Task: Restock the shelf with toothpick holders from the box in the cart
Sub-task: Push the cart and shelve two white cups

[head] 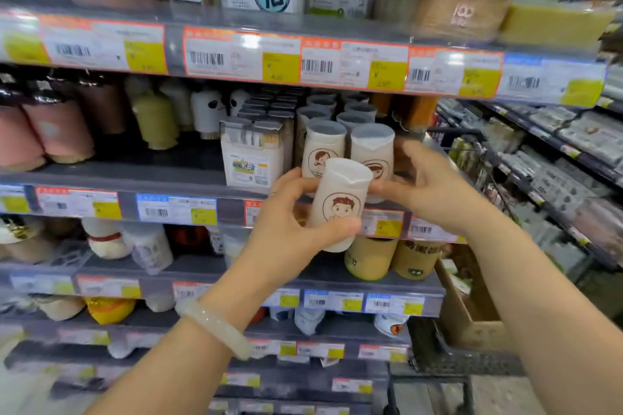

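Note:
My left hand [290, 222] grips a white toothpick holder [340, 202] with a cartoon face, held tilted in front of the second shelf's edge. My right hand [428, 185] is beside it on the right, its fingers fairly straight and its fingertips touching the holder's upper right side. Right behind, several matching toothpick holders [323, 148] stand in rows on the shelf [135, 175]. The cardboard box [468, 310] sits in the cart [448, 357] at the lower right, mostly hidden by my right forearm.
A white boxed toothpick pack [253, 158] stands just left of the holder rows. Pink and cream bottles [57, 131] fill the shelf's left part. Yellowish jars [371, 259] stand on the shelf below. Another shelving unit [556, 158] runs along the right.

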`<action>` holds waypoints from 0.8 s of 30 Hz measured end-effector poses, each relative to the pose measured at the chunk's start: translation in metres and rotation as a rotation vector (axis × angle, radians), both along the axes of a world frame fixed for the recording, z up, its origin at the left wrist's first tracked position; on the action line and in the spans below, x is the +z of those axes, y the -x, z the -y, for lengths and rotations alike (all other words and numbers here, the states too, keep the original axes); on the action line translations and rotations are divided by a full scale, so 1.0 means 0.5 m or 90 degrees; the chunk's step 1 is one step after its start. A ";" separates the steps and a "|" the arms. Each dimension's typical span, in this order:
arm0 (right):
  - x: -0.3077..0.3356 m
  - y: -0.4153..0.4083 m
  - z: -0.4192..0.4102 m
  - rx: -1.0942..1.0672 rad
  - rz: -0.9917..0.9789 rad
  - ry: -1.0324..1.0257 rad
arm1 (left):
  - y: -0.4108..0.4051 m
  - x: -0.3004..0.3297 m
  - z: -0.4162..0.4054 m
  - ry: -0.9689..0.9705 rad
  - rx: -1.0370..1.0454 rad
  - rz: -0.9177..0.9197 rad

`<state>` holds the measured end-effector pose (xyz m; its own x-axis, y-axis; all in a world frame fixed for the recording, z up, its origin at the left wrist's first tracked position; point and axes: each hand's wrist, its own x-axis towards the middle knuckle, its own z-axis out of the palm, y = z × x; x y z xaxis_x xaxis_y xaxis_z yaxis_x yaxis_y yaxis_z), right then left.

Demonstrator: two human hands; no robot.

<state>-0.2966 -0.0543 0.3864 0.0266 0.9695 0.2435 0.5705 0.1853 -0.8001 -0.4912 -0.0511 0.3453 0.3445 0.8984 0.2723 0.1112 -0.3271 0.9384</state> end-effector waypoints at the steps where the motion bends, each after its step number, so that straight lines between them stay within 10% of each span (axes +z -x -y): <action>1: 0.001 -0.004 -0.003 0.000 -0.009 0.003 | -0.001 -0.003 -0.001 -0.001 0.001 -0.001; 24: 0.008 0.001 -0.013 -0.014 0.012 -0.031 | -0.001 -0.011 -0.004 -0.033 -0.007 -0.015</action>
<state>-0.2971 -0.0476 0.3905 0.0435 0.9557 0.2910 0.5896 0.2106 -0.7798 -0.4909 -0.0490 0.3399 0.3614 0.8794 0.3100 0.1294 -0.3766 0.9173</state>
